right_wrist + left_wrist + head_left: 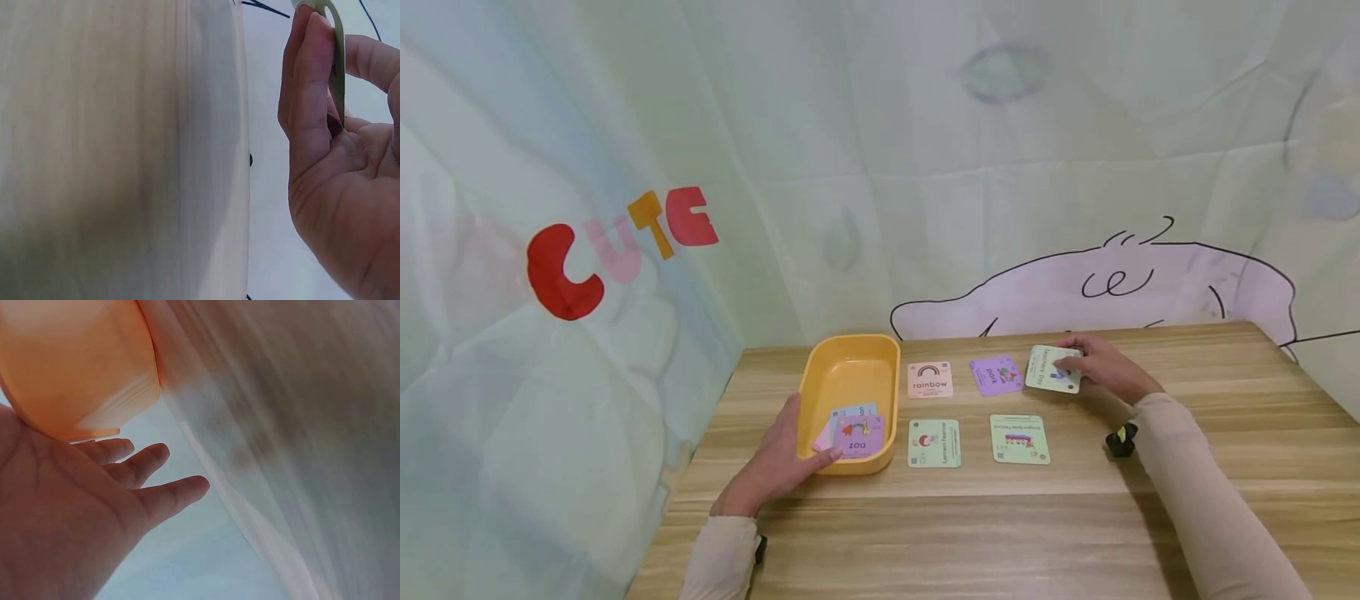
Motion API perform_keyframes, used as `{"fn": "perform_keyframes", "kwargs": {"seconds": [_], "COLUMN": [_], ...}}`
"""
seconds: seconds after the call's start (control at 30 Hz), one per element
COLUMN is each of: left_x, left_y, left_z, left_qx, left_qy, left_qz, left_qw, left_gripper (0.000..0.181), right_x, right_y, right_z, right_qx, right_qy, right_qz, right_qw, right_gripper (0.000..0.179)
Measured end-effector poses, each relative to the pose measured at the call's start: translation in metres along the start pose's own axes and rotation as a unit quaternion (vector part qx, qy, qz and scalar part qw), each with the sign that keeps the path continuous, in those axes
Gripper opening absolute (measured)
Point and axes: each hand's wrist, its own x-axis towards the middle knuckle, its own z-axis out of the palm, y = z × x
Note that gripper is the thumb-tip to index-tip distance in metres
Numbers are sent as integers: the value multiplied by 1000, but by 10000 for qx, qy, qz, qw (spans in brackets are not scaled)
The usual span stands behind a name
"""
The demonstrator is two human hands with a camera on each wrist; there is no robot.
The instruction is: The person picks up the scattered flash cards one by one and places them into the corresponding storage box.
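Observation:
My left hand (780,448) holds a yellow tray (891,379) by its near left corner, the thumb over the rim. In the left wrist view the fingers (172,499) stretch out beside the orange-looking tray wall (81,362). Several cards lie in the tray, with a purple "zoo" card (859,439) on top. At the far right of the card rows, my right hand (1108,367) pinches a pale green "Teachers' Day" card (1047,372). The right wrist view shows this card (338,75) edge-on between thumb and fingers.
Right of the tray lie a "rainbow" card (930,385), a purple "park" card (997,377), a "Lantern Festival" card (934,446) and a "Dragon Boat Festival" card (1020,442). They rest on a wooden table (925,542). A printed curtain (850,167) hangs behind it.

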Motion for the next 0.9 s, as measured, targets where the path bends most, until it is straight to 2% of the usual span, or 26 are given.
{"fn": "perform_keyframes", "kwargs": {"seconds": [0.23, 0.5, 0.9], "left_x": [-1, -1, -1], "left_y": [-1, 1, 0], "left_z": [0, 0, 0], "left_qx": [12, 4, 74], "left_qy": [-53, 27, -123], "left_qz": [-117, 128, -215], "left_qw": [9999, 9999, 9997], "left_gripper": [103, 96, 104], "right_x": [6, 9, 15], "right_y": [-4, -14, -30], "right_z": [4, 10, 24], "right_qx": [-25, 164, 230], "right_qy": [-5, -111, -223], "right_qz": [-68, -62, -91], "right_qw": [10000, 9998, 9994], "right_gripper": [47, 49, 49]}}
